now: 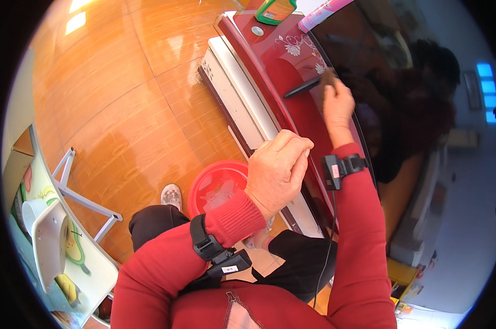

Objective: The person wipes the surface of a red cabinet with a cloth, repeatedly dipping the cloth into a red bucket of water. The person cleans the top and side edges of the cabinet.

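My right hand is beside the TV screen, over the glossy red top of a TV cabinet. Its fingers close on a small brown item, too blurred to name. Just left of that item, the TV's black stand foot rests on the cabinet top. Nearer to me, my left hand hangs in the air by the cabinet's front edge. Its fingers are curled together, and nothing shows in them. Below it on the floor is a red plastic basin, partly hidden by my left arm.
A green bottle and a pink spray can stand at the cabinet's far end. White drawer fronts lie below its top. At left, a folding table with metal legs holds a white plastic piece.
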A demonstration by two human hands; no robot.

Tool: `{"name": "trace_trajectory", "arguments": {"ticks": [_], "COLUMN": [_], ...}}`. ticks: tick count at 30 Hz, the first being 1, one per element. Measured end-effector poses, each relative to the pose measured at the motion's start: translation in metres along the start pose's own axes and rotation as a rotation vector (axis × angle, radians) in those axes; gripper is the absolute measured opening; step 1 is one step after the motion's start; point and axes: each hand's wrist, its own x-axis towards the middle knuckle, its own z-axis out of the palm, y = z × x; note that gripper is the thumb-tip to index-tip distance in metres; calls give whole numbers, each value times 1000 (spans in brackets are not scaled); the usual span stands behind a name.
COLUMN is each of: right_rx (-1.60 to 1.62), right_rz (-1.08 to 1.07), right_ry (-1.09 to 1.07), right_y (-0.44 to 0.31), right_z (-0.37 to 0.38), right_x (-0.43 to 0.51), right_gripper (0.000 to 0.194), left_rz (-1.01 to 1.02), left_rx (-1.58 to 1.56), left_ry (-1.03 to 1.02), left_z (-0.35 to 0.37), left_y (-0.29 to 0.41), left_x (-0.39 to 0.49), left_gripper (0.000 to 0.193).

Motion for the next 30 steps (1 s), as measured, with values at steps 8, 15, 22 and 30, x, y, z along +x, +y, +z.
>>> {"name": "trace_trajectory", "arguments": {"ticks": [8, 15, 22, 30], "right_rx": [-83, -576, -593, -612], "right_rz": [-355, -548, -640, -624], "right_ry": [-103, 9, 37, 4], "right_y": [-38, 22, -2, -24], "right_z": [-41, -54, -5, 1], "right_x": [-70, -17, 50, 81], "right_gripper": [41, 29, 10, 8], "left_rz": [-34, -27, -37, -20], "left_rx": [-44, -16, -23, 6], "left_ry": [-28, -34, -46, -60], "left_z": [-3, -7, -7, -8], "left_y": [2, 2, 2, -1], "left_x": [1, 2, 5, 4], "left_gripper": [14, 15, 15, 15]}}
